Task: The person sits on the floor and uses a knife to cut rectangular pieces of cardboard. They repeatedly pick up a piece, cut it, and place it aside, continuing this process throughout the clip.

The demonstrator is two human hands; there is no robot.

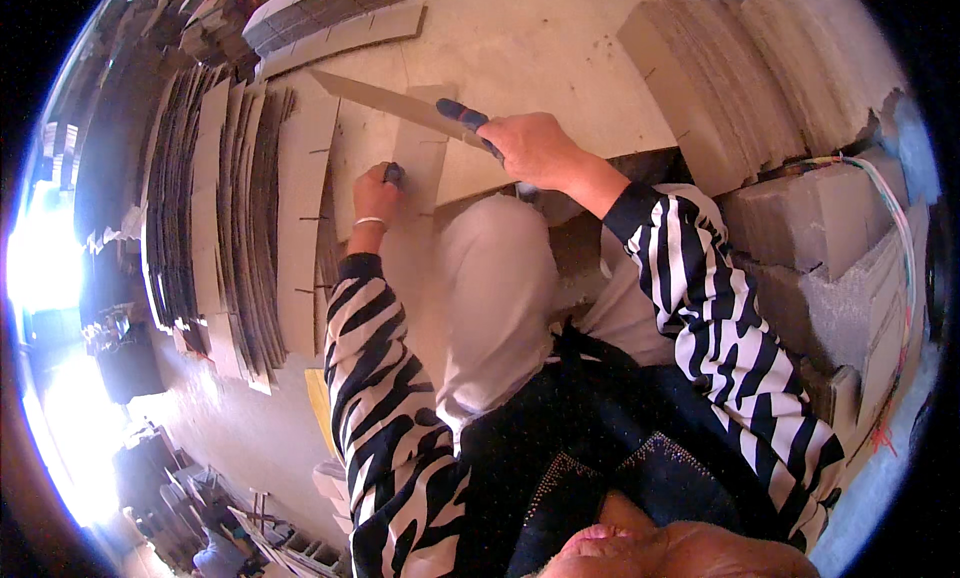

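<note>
Between the thumb and a finger of my right hand (535, 150), a long, narrow cardboard strip (385, 100) is pinched and slants away to the upper left. Dark coverings sit on those fingertips. My left hand (374, 195) is closed, with a dark covering at a fingertip, at the left edge of another cardboard strip (424, 156). That second strip runs toward my left knee and passes under the first one. Its lower part is blurred. Both strips are over a pale board surface (520, 48) in front of my knees.
Slotted cardboard pieces (235, 218) stand in a row at the left. More cardboard stacks (340, 28) lie at the far left, and a tall stack (720, 88) is at the right. Coloured wires (885, 183) hang along the right side, beside grey blocks (780, 228).
</note>
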